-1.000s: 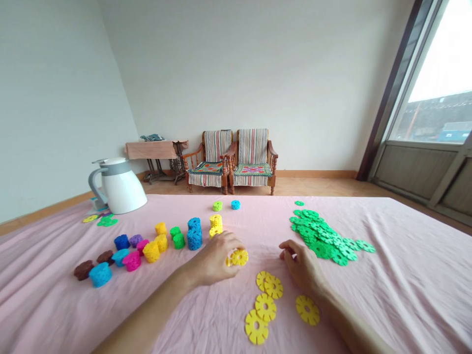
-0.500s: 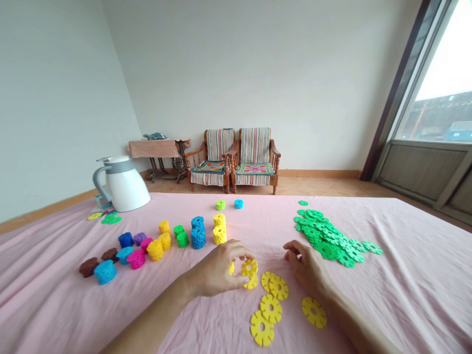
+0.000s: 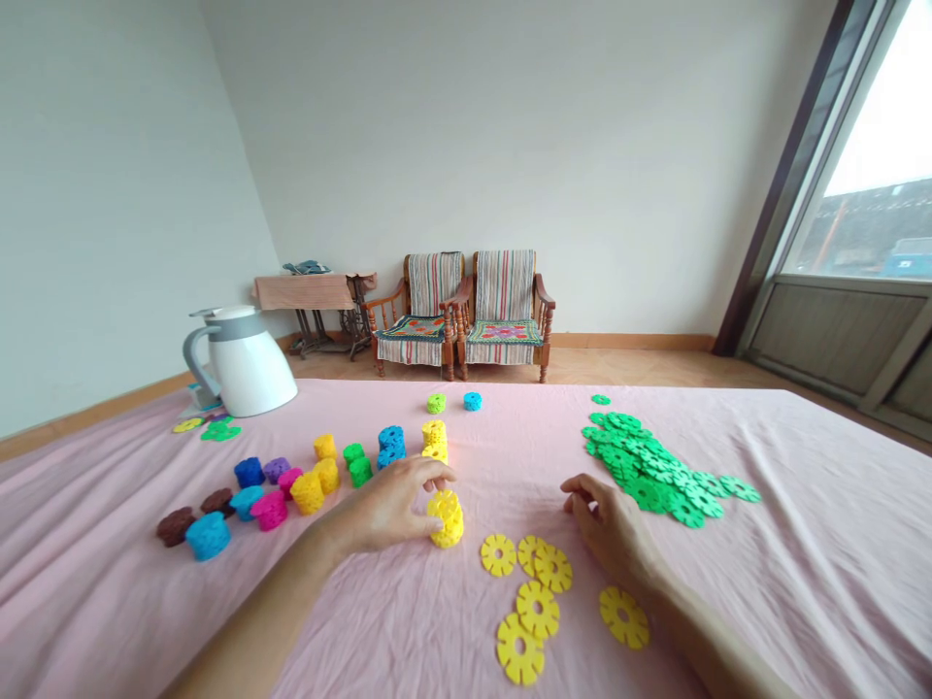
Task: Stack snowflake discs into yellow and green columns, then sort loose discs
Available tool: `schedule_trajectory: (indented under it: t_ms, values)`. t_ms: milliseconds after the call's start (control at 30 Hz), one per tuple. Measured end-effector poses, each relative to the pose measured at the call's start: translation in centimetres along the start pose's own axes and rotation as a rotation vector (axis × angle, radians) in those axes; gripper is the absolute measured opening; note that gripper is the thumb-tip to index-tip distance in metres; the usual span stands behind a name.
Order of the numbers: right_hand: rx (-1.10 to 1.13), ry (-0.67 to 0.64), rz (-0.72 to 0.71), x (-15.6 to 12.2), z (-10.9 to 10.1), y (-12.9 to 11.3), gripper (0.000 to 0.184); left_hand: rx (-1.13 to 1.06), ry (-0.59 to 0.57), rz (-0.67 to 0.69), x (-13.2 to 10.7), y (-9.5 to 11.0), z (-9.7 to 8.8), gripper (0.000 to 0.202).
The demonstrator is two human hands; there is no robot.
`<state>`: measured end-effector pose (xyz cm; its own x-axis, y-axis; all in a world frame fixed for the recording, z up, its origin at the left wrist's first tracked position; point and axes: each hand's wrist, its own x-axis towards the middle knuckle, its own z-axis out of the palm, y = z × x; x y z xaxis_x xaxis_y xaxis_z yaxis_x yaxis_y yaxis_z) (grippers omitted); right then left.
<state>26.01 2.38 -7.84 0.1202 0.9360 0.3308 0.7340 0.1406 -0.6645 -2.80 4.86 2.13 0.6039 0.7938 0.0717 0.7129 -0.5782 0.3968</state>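
Note:
My left hand [image 3: 397,505] curves round the left side of a short stack of yellow flower-shaped discs [image 3: 447,524]. Its fingers and thumb are apart, the thumb against the stack and the fingertips just above; part of the stack is behind the thumb. My right hand [image 3: 604,519] rests on the cloth, fingers loosely bent and holding nothing. Between the hands and nearer to me lie several loose yellow discs, among them a single disc [image 3: 499,555], an overlapping disc [image 3: 553,568] and one disc [image 3: 624,617] beside my right wrist.
A heap of green discs [image 3: 648,466] spreads to the right. Taller yellow stacks [image 3: 434,432], blue stacks [image 3: 391,442] and several other coloured stacks stand left. A white jug [image 3: 254,369] is at the far left on the pink cloth [image 3: 510,466]. Two chairs [image 3: 502,291] stand beyond.
My left hand has moved left with a yellow disc, which now sits on the short yellow stack. Its fingers have come off the disc. My right hand has hardly moved.

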Motion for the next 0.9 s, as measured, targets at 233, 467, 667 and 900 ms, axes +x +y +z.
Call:
schedule_trajectory:
  t_ms: [233, 467, 667, 900]
  values:
    - [0.007, -0.006, -0.002, 0.0, -0.1, 0.0, 0.027, 0.019, -0.011, 0.041, 0.1, -0.1, 0.7, 0.043]
    - [0.005, -0.003, -0.004, 0.0, 0.0, 0.1, 0.027, 0.039, 0.005, 0.067, 0.3, -0.3, 0.8, 0.043]
    - [0.000, 0.004, -0.011, 0.0, 0.0, 0.1, 0.027, -0.026, 0.006, 0.234, 0.1, 3.1, 2.4, 0.027]
    - [-0.008, 0.009, -0.020, -0.1, 0.0, 0.0, 0.028, 0.051, -0.058, 0.118, -0.9, 5.3, 7.0, 0.021]
